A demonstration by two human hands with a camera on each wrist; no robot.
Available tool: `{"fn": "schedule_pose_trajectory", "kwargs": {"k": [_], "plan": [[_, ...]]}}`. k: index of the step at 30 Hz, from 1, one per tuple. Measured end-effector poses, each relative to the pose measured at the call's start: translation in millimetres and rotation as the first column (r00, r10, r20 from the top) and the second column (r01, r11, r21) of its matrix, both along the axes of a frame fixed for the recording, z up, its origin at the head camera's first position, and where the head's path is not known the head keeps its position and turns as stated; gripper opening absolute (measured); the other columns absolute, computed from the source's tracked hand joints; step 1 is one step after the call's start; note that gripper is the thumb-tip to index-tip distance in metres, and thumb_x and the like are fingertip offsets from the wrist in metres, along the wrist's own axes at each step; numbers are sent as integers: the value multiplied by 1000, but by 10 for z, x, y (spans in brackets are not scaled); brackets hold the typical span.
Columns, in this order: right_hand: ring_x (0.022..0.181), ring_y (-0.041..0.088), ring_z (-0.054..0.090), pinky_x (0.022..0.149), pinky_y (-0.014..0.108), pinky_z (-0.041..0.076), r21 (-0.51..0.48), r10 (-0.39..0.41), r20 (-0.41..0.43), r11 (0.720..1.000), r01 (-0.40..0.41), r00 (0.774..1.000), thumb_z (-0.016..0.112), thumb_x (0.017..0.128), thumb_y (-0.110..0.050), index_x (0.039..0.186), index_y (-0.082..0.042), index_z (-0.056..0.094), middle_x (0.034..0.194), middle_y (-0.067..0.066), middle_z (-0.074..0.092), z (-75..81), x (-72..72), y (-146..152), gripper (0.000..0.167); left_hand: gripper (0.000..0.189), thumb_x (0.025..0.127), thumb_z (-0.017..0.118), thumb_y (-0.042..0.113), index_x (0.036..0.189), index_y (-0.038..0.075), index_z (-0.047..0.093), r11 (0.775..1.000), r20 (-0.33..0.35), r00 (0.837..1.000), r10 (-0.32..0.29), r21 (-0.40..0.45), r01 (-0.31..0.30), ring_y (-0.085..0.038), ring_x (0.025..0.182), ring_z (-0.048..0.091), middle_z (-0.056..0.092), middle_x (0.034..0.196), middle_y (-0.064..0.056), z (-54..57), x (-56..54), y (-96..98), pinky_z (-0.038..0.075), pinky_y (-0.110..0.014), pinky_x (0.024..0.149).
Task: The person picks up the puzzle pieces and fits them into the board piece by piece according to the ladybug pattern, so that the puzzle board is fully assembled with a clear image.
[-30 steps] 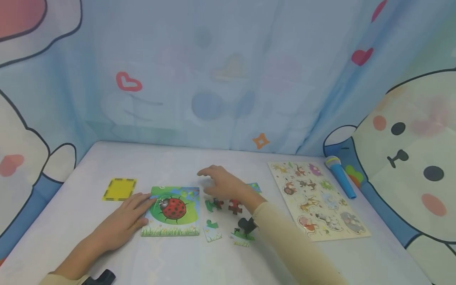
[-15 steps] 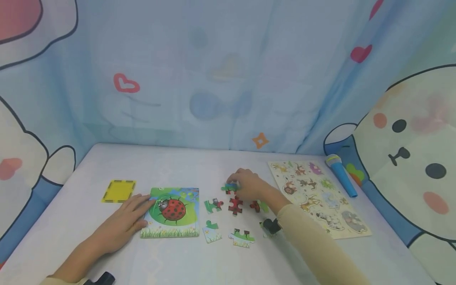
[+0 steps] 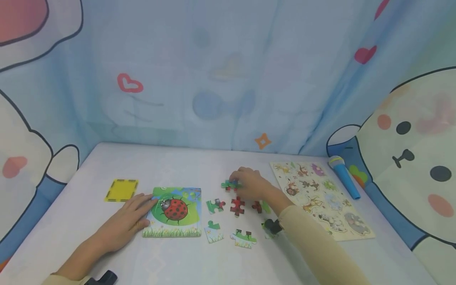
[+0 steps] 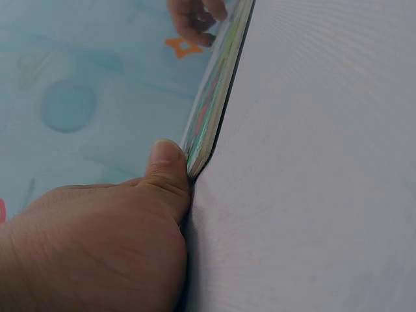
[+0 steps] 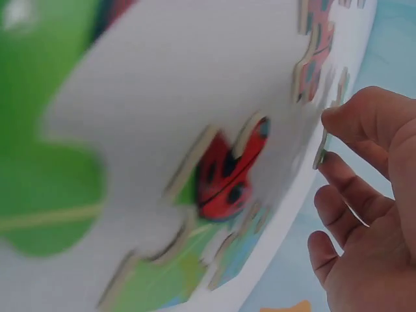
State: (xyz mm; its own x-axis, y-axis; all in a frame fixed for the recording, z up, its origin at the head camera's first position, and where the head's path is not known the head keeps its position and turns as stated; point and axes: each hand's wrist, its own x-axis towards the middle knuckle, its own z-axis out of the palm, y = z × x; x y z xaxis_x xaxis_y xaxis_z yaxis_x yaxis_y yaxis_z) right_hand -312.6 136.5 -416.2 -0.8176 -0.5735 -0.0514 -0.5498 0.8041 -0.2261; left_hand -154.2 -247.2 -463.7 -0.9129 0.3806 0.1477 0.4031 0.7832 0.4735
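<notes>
My left hand (image 3: 121, 221) rests palm down with its fingertips over the left edge of a ladybug picture board (image 3: 174, 209). In the left wrist view its thumb (image 4: 166, 156) lies against the board's edge. Further right, my right hand (image 3: 251, 185) pinches a green jigsaw piece (image 3: 227, 185) with red tabs between thumb and forefinger; the other fingers curl loosely in the right wrist view. Just nearer than that piece lies a red jigsaw piece (image 3: 237, 206). A green piece with a red tab (image 3: 215, 206) is to its left, and a red-and-green piece (image 5: 224, 175) to its right.
Nearer me lie a corner piece (image 3: 213, 233) and a grassy edge piece (image 3: 244, 238). The black wrist device partly covers another piece (image 3: 268, 229). A yellow square frame (image 3: 122, 190) is at left; an animal board (image 3: 338, 213) and blue toy microphone (image 3: 344, 178) are at right.
My right hand has moved right from above the space beside the picture board and come down onto the far jigsaw piece, its fingers closing to a pinch. The left hand has stayed put.
</notes>
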Motion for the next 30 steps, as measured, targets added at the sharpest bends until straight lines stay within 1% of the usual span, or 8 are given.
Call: {"fn": "schedule_pose_trajectory", "kwargs": {"k": [3,7,11,16,19,22,26,30], "plan": [[100,15,53,93,49,37,-34,13,-5,999,-13,1000,72,84,-16,113,-23,67,106,-9,59,17,12,-80,30,58,100,51,40,149,11,40,1000,-6,1000,-2,0,2,-38,143,20,33,154,-10,-12,0,-7,25,-60,110],[95,11,52,90,45,37,-42,45,2,998,-45,999,72,87,-21,115,-23,67,105,-9,58,53,51,-237,29,57,101,50,40,149,11,41,1000,-7,1000,1,-2,-1,-38,143,20,33,154,-9,-18,0,-12,24,-60,110],[98,11,53,92,45,38,-21,87,-14,996,-87,996,71,88,-26,115,-25,67,107,-10,58,71,81,-405,27,57,101,50,40,150,12,40,1000,3,1000,2,-3,-2,-38,144,19,32,155,-9,-12,-1,-6,24,-60,111],[101,12,53,96,48,37,-24,133,-7,991,-133,991,73,86,-25,116,-25,67,109,-9,58,87,123,-604,30,58,101,49,41,150,12,40,1000,6,1000,4,-7,-4,-38,144,19,32,155,-9,2,6,-1,25,-60,110],[101,12,52,94,46,36,-24,170,8,985,-170,985,73,85,-23,116,-24,68,110,-7,58,97,155,-718,31,57,101,50,40,149,11,41,1000,-12,1000,-3,-8,3,-39,143,21,34,154,-10,7,10,-3,26,-61,109],[98,11,52,89,42,36,-20,207,0,978,-206,978,72,84,-21,115,-24,69,109,-6,58,86,181,-836,31,58,100,50,40,149,11,41,1000,-16,1000,-6,-8,6,-39,143,21,34,154,-10,5,5,-7,27,-61,109],[96,9,51,86,38,37,-24,244,-13,969,-244,970,70,85,-22,115,-25,69,107,-8,59,55,229,-1011,30,59,100,50,42,150,12,40,1000,-1,1000,-3,-7,3,-38,143,20,33,154,-9,-7,-5,-13,26,-60,110],[97,7,50,85,36,37,-39,293,13,955,-293,956,70,86,-25,114,-25,69,106,-8,59,61,280,-1176,28,58,100,51,40,150,11,40,1000,11,1000,-7,10,7,-38,143,20,33,154,-10,-10,-15,-4,25,-61,110]]}}
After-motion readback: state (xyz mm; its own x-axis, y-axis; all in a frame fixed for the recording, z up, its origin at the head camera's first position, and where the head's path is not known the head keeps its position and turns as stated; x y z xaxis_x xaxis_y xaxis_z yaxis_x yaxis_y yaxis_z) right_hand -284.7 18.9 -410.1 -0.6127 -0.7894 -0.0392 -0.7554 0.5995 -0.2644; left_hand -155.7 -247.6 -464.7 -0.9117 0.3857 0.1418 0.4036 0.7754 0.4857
